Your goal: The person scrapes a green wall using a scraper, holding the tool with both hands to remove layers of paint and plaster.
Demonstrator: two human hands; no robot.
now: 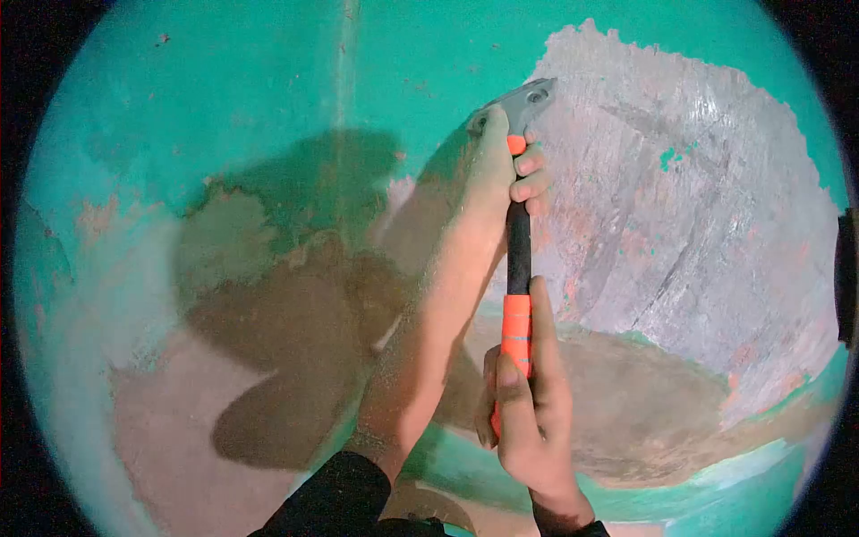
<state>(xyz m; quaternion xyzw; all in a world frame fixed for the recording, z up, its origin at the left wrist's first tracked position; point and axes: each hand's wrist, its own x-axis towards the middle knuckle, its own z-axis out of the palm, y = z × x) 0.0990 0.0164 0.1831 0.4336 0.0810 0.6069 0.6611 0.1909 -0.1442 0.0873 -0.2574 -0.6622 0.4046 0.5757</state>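
Note:
A long-handled scraper [518,251] stands nearly upright in front of a wall, its handle orange and black. Its wide grey metal head [523,100] lies at the left edge of a large bared grey patch. My left hand [512,170] is closed round the top of the handle, just below the head, with the thumb up on the metal. Lower down, my right hand [532,403] grips the orange end of the handle, one finger stretched along it.
Green paint [242,80] covers the upper wall. The rough grey patch [680,206] spreads to the right, with small green flecks. Brownish bare areas [188,430] show at lower left. Dark shadows of the arms fall on the wall at left.

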